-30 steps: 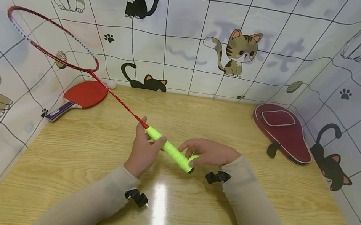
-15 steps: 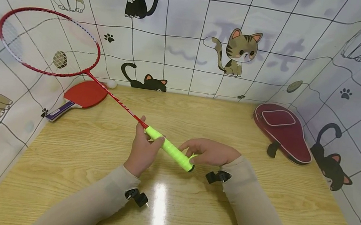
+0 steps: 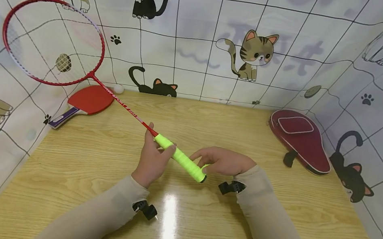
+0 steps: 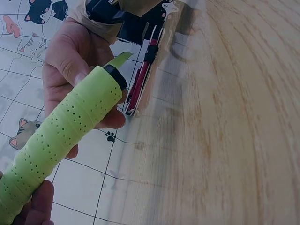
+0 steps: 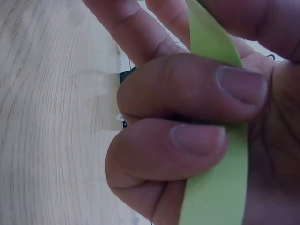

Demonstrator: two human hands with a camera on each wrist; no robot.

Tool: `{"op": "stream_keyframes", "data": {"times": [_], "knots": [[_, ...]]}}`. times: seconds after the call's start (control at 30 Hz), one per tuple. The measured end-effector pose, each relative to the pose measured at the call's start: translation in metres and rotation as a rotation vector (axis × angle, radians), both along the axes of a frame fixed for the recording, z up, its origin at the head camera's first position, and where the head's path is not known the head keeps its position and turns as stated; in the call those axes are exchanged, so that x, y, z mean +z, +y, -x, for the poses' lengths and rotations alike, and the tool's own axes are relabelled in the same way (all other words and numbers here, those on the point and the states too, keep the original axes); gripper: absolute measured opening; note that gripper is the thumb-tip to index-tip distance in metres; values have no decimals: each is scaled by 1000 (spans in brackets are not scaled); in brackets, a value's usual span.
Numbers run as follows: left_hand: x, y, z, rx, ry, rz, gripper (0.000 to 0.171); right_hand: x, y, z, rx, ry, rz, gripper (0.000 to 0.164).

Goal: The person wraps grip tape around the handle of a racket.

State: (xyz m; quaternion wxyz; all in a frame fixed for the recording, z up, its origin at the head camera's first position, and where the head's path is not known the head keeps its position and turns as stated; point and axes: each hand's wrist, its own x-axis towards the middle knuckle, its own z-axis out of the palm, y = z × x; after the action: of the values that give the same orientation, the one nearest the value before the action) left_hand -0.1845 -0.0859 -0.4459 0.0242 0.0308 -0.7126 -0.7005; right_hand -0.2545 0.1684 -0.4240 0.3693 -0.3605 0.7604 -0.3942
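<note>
A red badminton racket [image 3: 125, 106] slants across the head view, its strung head up at the left. My left hand [image 3: 150, 164] holds it where the shaft meets the handle, thumb on the bright green wrapped handle [image 3: 183, 161]. At the handle's butt end is my right hand [image 3: 224, 161], fingers bent beside the grip. In the right wrist view, two curled fingers pinch a loose green strip of grip tape [image 5: 215, 199] against the palm. The left wrist view shows the perforated wrap, its black end cap [image 4: 115, 76] and a bit of the strip [image 4: 120, 59] standing out there.
A red table tennis bat [image 3: 91, 100] lies at the back left of the wooden table [image 3: 184, 118], with a white ball [image 3: 118, 89] beside it. At the back right lies a dark red bat case [image 3: 298, 140]. Cat-print walls [image 3: 193, 54] enclose the table.
The racket has turned about its shaft, so its head shows as a rounder oval and the lettering on the shaft has come into view. Both hands stay in nearly the same place.
</note>
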Motion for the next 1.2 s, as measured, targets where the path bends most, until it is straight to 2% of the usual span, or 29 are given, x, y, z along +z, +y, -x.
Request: {"op": "stream_keyframes", "data": {"times": [0.37, 0.67, 0.97, 1.2], "knots": [[1, 1, -3, -13, -26, 33, 104, -2, 0, 0, 36, 34, -14, 47], [2, 2, -1, -14, -20, 35, 101, -1, 0, 0, 12, 20, -35, 49], [1, 0, 0, -25, -23, 33, 103, -1, 0, 1, 23, 40, -41, 47], [0, 0, 1, -8, -38, 42, 101, -2, 1, 2, 32, 12, -34, 48]]}}
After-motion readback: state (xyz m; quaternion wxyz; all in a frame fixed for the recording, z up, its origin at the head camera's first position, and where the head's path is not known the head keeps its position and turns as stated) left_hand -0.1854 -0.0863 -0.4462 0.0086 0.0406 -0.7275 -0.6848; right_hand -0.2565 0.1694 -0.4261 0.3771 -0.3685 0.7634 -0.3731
